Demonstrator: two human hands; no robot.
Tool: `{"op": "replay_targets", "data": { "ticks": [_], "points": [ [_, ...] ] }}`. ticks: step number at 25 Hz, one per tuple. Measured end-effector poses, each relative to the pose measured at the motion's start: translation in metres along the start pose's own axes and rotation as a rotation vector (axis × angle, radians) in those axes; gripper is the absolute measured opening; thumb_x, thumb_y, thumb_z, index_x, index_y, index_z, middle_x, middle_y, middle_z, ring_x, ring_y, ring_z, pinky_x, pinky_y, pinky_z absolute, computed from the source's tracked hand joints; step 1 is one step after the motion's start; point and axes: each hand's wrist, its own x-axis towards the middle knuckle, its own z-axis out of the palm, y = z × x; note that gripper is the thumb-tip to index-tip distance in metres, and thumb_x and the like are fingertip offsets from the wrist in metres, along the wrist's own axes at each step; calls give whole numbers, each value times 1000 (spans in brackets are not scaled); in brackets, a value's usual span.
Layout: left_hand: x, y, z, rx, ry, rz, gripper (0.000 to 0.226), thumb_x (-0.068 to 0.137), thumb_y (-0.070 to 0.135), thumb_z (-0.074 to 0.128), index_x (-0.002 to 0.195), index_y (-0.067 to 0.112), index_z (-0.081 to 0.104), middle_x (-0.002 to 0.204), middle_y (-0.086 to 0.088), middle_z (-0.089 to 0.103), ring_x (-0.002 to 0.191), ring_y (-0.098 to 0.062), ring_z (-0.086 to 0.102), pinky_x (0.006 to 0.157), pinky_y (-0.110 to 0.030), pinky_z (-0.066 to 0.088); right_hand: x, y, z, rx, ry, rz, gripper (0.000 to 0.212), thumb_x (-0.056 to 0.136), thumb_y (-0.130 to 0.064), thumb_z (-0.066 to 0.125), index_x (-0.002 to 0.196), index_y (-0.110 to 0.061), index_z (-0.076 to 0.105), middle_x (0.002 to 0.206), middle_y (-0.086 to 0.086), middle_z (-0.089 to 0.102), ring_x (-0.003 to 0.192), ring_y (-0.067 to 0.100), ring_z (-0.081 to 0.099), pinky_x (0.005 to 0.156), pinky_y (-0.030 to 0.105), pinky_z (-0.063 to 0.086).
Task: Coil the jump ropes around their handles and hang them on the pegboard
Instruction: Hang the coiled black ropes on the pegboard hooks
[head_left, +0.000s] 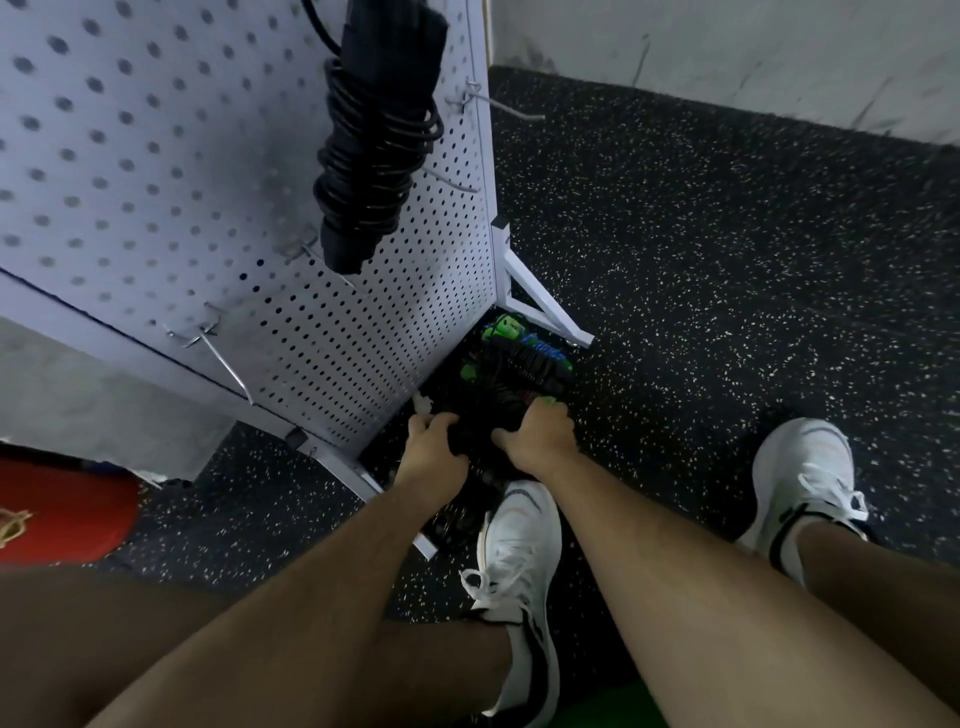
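A pile of jump ropes (511, 371) with black cords and green and blue handles lies on the floor at the foot of the white pegboard (182, 156). My left hand (434, 444) and my right hand (537, 434) both reach down into the pile, fingers closed around black rope at its near edge. A small white piece sticks out just above my left hand. One black rope (371, 140), coiled around its handles, hangs from a peg high on the board.
Bare metal hooks (498, 104) (223, 353) jut from the pegboard. Its white stand legs (545, 312) splay over the speckled black rubber floor (727, 260). My white shoes (519, 545) (805, 483) stand close by. A red object (62, 509) lies at left.
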Motion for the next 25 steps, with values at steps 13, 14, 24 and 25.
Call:
{"op": "replay_targets", "data": {
  "ticks": [13,14,24,25],
  "points": [
    [-55,106,-24,-895,-18,-15,44,94,45,67,128,16,62,116,-8,73,99,-24,74,77,-37,62,-111,-1,-95,80,289,-556,58,84,-22,70,135,-7,48,131,7,39,122,23,43,103,32,44],
    [-66,115,-29,-914,-30,41,39,93,41,70,122,16,66,111,-7,75,99,-24,74,75,-35,61,-124,0,-103,49,289,-630,57,85,-20,69,136,-6,47,132,7,39,124,23,42,106,33,43],
    [-169,192,-108,-583,114,463,43,87,50,55,128,41,61,105,5,75,92,-15,73,84,-40,59,-223,-55,-233,547,273,-569,50,102,-39,54,148,-45,36,122,-22,54,107,-8,55,83,3,43],
    [-179,204,-119,-549,127,521,44,86,54,52,129,46,60,112,4,72,98,-15,71,90,-45,58,-232,-67,-245,622,258,-578,52,101,-34,56,148,-46,37,117,-23,57,106,-7,58,76,1,43]
  ]
}}
